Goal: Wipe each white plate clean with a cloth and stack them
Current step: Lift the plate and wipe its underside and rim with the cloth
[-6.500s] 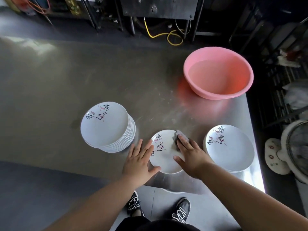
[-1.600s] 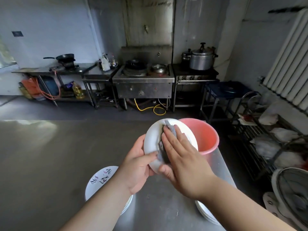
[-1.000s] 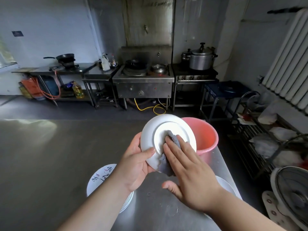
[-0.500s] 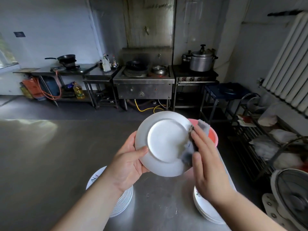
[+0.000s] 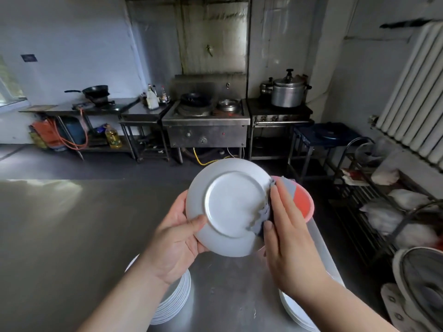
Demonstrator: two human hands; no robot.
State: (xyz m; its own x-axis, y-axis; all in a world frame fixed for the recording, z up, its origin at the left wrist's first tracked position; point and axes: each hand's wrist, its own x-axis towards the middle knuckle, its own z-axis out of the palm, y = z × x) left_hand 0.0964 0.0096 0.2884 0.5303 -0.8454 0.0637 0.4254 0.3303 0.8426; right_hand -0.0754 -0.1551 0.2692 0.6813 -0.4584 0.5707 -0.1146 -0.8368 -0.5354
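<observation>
Item — white plate point(image 5: 230, 207): being held up above the steel table point(image 5: 230, 298), tilted with its underside and foot ring facing the camera.

Left hand point(image 5: 176, 240): gripping the plate's left edge; the thumb is lying across the underside near the foot ring, and the other fingers are curling behind the rim, out of sight.

Right hand point(image 5: 287, 238): fingers point(image 5: 280, 204) lying nearly straight and close together, pressing a grey cloth point(image 5: 266, 212) against the plate's right edge. The thumb is resting at the cloth's lower end. The cloth is folding over the rim under the fingers, with a corner sticking out above the fingertips.

Left stack of plates point(image 5: 175, 300): standing on the table below the left wrist, partly hidden by the forearm.

Right stack of plates point(image 5: 294, 310): sitting on the table beneath the right forearm, only its near edge showing.

Pink basin point(image 5: 304, 202): standing on the table just beyond the right hand's fingers, mostly hidden behind the plate and the hand.

Background — a stove point(image 5: 206, 121) and a large metal pot point(image 5: 287, 92) are standing against the far wall, well beyond the fingertips; a fan point(image 5: 419, 283) is showing to the right of the right forearm.
</observation>
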